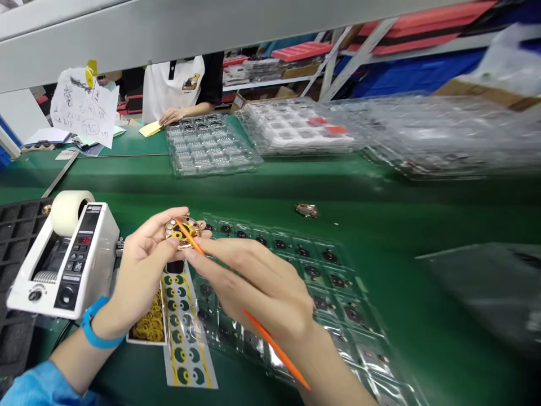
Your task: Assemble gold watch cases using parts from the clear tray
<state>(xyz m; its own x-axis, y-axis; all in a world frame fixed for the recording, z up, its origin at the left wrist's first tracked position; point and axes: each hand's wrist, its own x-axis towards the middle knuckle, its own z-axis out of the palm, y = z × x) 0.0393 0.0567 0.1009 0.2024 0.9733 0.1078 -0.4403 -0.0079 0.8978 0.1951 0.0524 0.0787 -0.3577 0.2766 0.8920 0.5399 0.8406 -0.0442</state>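
Note:
My left hand, with a blue band at the wrist, grips a round gold-rimmed part by its edges. Yellow and dark shapes show on the part's face. In my right hand is an orange stick, pinched between thumb and fingers, its tip over the part's face. Below the hands lies a sheet of green and yellow stickers, beside a box of small yellow rings. A clear tray holding small dark parts extends under my right hand.
A white tape dispenser stands at left on a black tray. Another gold part lies behind the clear tray. Stacked clear trays line the raised shelf. Across it, a person's hand touches yellow paper.

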